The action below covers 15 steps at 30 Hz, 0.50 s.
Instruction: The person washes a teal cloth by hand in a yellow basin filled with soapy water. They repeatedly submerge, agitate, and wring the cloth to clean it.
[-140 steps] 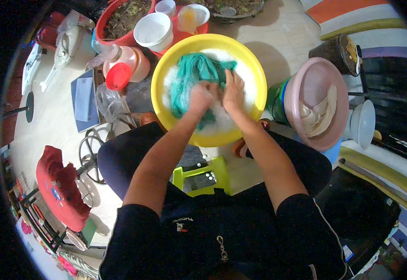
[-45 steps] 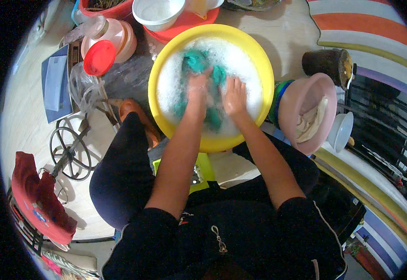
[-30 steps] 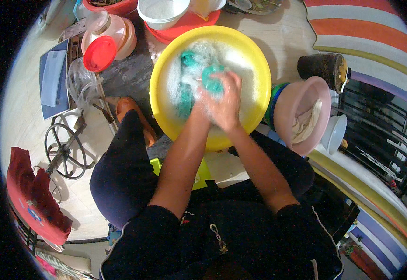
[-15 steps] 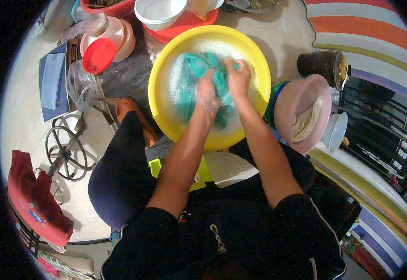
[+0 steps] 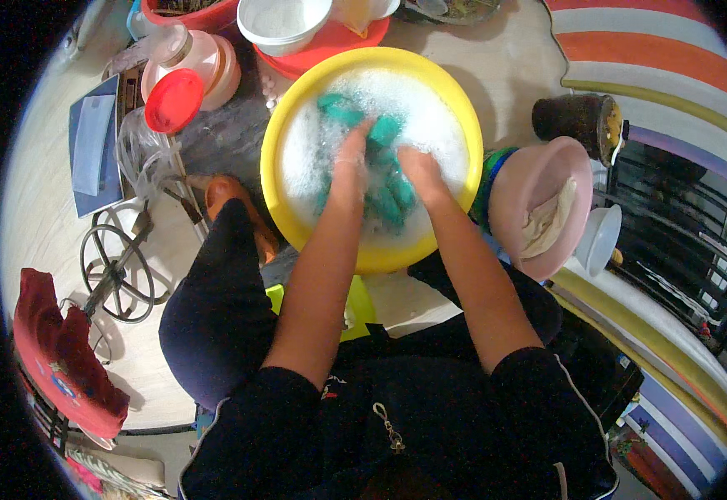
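A wide yellow basin (image 5: 276, 192) in front of me holds soapy water with thick white foam. A wet green cloth (image 5: 387, 204) lies bunched and partly sunk in it, with folds showing above the suds. My left hand (image 5: 353, 148) is down in the water at the middle of the basin, closed on the cloth, its fingertips partly covered by foam. To its right, my right hand (image 5: 419, 167) is curled and pressed down on the cloth's right side, its fingertips under the suds.
Right of the basin stands a pink tub (image 5: 576, 208) with a pale cloth (image 5: 549, 218) inside. A dark pot (image 5: 576, 121) lies beyond it. A white bowl (image 5: 284, 21), red lid (image 5: 174, 100) and pink container (image 5: 223, 79) sit at the far left. An orange-brown sandal (image 5: 228, 196) is near my left leg.
Both hands have pushed down into the water, the right one moving nearer to me. The green cloth has sunk and spread, and white foam now covers more of the surface.
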Motion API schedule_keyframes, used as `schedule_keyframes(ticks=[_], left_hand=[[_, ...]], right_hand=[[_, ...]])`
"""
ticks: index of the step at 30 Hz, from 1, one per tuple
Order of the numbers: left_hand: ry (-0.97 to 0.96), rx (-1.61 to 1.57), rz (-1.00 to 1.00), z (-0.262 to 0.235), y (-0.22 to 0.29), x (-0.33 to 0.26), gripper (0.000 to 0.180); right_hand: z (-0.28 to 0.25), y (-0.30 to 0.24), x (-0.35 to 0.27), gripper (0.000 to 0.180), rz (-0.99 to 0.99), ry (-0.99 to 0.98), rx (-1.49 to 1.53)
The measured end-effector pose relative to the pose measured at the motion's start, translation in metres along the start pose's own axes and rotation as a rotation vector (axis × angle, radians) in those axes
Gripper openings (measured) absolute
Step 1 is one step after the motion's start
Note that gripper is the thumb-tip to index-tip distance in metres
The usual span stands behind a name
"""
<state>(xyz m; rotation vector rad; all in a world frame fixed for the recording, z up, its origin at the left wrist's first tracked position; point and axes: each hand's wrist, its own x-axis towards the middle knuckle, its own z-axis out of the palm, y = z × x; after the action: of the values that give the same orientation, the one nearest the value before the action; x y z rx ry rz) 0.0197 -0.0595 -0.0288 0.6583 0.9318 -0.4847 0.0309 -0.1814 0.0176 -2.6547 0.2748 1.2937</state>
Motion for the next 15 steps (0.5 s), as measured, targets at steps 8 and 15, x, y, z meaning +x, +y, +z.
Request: schedule_keyframes(ticks=[8,15], left_hand=[[-0.724,-0.67,0.038,-0.02,-0.011,0.003,0.04],[-0.14,-0.532,0.13,0.025,0.002,-0.035,0.018]], right_hand=[[0.003,-0.041,-0.119,0.047,-0.702,0.616,0.448],[-0.016,-0.047,-0.042,0.042,-0.387,0.759,0.472]])
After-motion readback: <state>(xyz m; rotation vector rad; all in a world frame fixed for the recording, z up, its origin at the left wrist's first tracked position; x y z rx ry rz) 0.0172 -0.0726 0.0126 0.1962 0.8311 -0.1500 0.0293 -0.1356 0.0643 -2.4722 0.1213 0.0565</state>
